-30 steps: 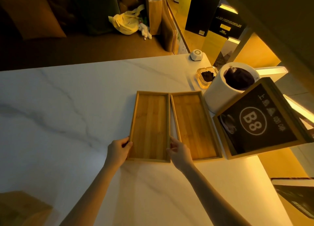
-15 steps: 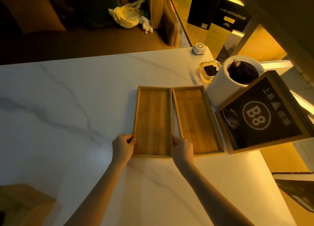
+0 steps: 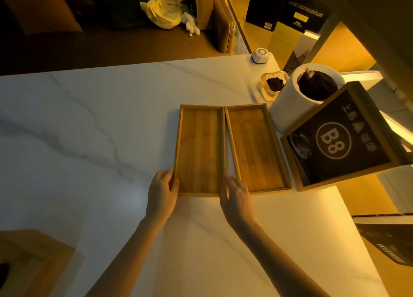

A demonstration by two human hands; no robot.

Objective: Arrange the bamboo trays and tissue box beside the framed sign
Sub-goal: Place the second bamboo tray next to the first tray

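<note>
Two bamboo trays lie flat side by side mid-counter, long sides almost touching at the far end, slight gap opening at the near end. Left tray (image 3: 200, 149) is gripped at both near corners: left hand (image 3: 162, 193) at its 7 o'clock corner, fingers curled around the outer rim; right hand (image 3: 237, 195) at its 5 o'clock corner, fingers loosely spread over the rim and the gap between trays. Right tray (image 3: 254, 147) sits untouched, its right long side just beside the framed sign (image 3: 342, 138), a wood-framed black panel reading "B8", propped tilted at 3 o'clock. Behind the sign at 1 o'clock, a white cylindrical bin (image 3: 297, 100) with dark liner, touching the sign. Glass ashtray (image 3: 273, 84) with dark contents just beyond, small white device (image 3: 260, 55) at the far counter edge. Wooden tissue box (image 3: 29, 263) at 8 o'clock, well apart, partly cut off. White marble counter (image 3: 89, 129).
</note>
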